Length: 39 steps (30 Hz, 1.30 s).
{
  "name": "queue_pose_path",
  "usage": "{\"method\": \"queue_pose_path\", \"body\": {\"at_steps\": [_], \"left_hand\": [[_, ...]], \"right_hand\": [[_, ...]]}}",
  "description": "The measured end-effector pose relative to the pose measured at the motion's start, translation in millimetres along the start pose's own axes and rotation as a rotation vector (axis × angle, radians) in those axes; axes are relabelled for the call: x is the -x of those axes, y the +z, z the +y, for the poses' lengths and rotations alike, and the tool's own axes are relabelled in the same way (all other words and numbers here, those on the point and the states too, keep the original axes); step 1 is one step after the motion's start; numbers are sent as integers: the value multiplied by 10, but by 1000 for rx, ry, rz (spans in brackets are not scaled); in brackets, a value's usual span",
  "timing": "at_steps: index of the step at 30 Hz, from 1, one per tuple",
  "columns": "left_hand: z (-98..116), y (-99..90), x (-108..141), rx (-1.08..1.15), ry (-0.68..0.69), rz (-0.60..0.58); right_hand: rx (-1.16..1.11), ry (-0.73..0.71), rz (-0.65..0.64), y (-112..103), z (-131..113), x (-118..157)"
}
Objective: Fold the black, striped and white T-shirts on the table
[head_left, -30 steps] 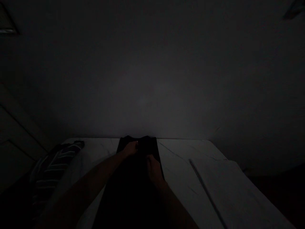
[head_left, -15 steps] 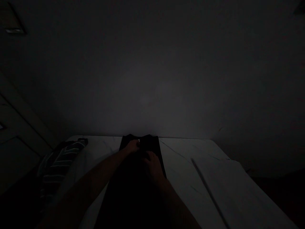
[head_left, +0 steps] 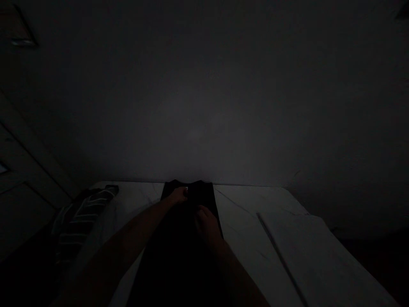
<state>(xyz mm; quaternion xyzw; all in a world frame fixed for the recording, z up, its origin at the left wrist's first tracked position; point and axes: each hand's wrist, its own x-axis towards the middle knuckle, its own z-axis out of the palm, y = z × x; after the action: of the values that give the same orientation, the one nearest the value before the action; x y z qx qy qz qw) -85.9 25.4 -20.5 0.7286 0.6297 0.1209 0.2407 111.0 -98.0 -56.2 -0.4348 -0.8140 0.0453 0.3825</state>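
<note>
Shifted right hand (head_left: pixel 207 224) slightly nearer on black cloth (head_left: pixel 180 253), keeping left hand (head_left: pixel 179 195) by far edge — both curled, cannot tell if pinching.

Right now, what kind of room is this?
Probably a dim room in a home: there's a marble-patterned table against the wall, striped cloth at its left end, and what looks like a door farther left.

hands (head_left: pixel 178 195) (head_left: pixel 207 221), two. black cloth (head_left: pixel 182 251), one. striped cloth (head_left: pixel 81 219), one. bench (head_left: pixel 243 217), one. door (head_left: pixel 19 157), one. frame (head_left: pixel 15 25), one.
</note>
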Motion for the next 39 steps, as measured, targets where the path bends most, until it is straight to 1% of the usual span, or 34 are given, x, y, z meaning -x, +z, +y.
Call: {"method": "queue_pose_path", "body": {"at_steps": [4,7,9,12,14,16,18,21,23,25,27,29,30,32,33,35,37,39], "left_hand": [[-19,18,-45,5,-2,10],[-35,23,-66,-2,-2,16],[-41,20,-66,-7,-2,19],[-34,13,-51,-18,0,16],[-19,11,-37,-33,2,12],[-3,7,-24,-53,2,11],[13,-4,-12,-79,-2,12],[47,-41,22,-123,3,0],[96,-66,68,-159,21,-1],[179,-65,140,-205,52,39],[285,-11,234,-248,112,100],[383,101,337,-265,209,124],[418,174,387,-269,266,114],[452,328,473,-303,362,59],[451,398,506,-333,389,26],[425,499,549,-399,404,-18],[388,544,568,-429,393,-27],[353,554,575,-432,396,-21]], "right_hand": [[-35,20,-98,-35,-17,2],[18,52,-196,-64,-42,-6],[65,23,-245,-77,-65,-15],[113,-27,-231,-81,-86,-30],[136,-18,-195,-72,-84,-37],[160,15,-193,-63,-77,-40],[174,43,-235,-62,-76,-38],[161,41,-303,-85,-105,-24],[126,14,-284,-104,-134,-13],[83,-3,-211,-113,-143,-11],[52,32,-111,-120,-109,-32],[73,145,-30,-139,-17,-90],[107,215,-18,-156,47,-136],[204,308,-82,-199,193,-263],[249,321,-135,-217,266,-341],[303,291,-226,-225,396,-512],[309,231,-268,-182,495,-668],[304,188,-299,-98,573,-766]]}}
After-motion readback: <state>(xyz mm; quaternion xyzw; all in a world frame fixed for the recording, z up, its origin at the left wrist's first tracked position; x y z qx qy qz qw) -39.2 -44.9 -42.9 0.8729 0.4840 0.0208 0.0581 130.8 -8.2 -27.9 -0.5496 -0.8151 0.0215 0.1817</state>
